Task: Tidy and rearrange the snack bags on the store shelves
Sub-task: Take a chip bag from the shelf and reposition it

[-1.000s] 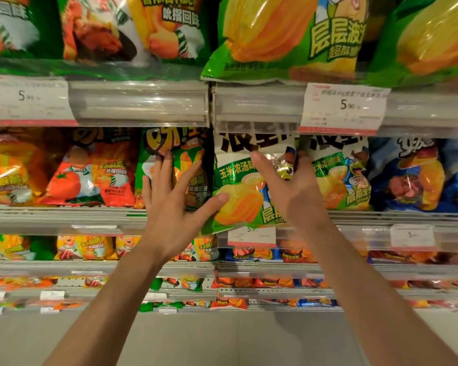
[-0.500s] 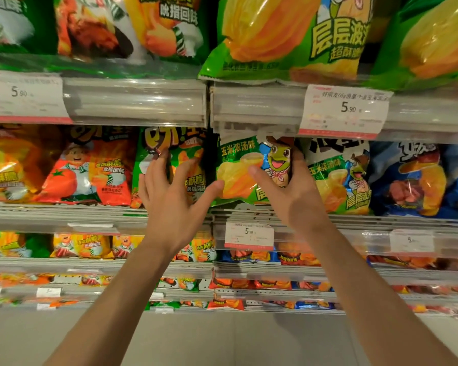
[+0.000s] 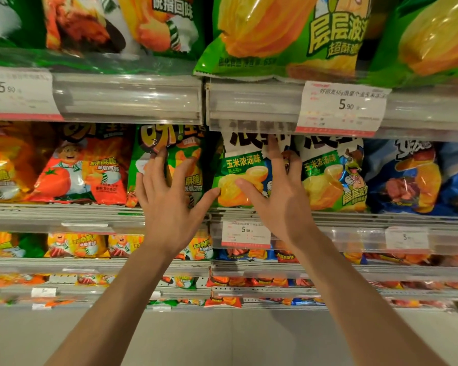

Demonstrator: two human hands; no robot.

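Left hand (image 3: 169,199): fingers spread & straight, lying flat vs. front of the green-and-orange foil snack bag (image 3: 180,165) on the middle shelf (image 3: 90,215); no grip, thumb stretched out to the right.
Right hand (image 3: 278,196): also splayed, fingers straight, pressing on the white-topped green corn-soup chip bag (image 3: 238,178); fingertips reach up toward the bag's white top, thumb points left across its yellow print.
Task bag, where: corn-soup bag stands upright at front of the middle shelf, just under the clear plastic price rail (image 3: 254,104), betw. the green-and-orange bag on its left & a matching second corn-soup bag (image 3: 333,175) on its right.
Key relation: bag lies straight ahead of the right-hand fingers & under them; long axis vertical, top edge tucked behind the rail. Right hand is on it, left hand one bag over, thumbs nearly meeting at the bag's left edge.
Step (est.): looks like pushing/squaring the bag back into its row; prob. near done for this bag.
Next move needs: light rearward push w/ flat right palm, left hand steadying the neighbour so it doesn't tip.
Risk: puffy slick foil could slide sideways or flop forward off the shelf lip.
Nearby: red-and-orange tomato chip bag (image 3: 80,173) further left, blue chip bag (image 3: 413,178) far right, white price tag (image 3: 245,233) below.
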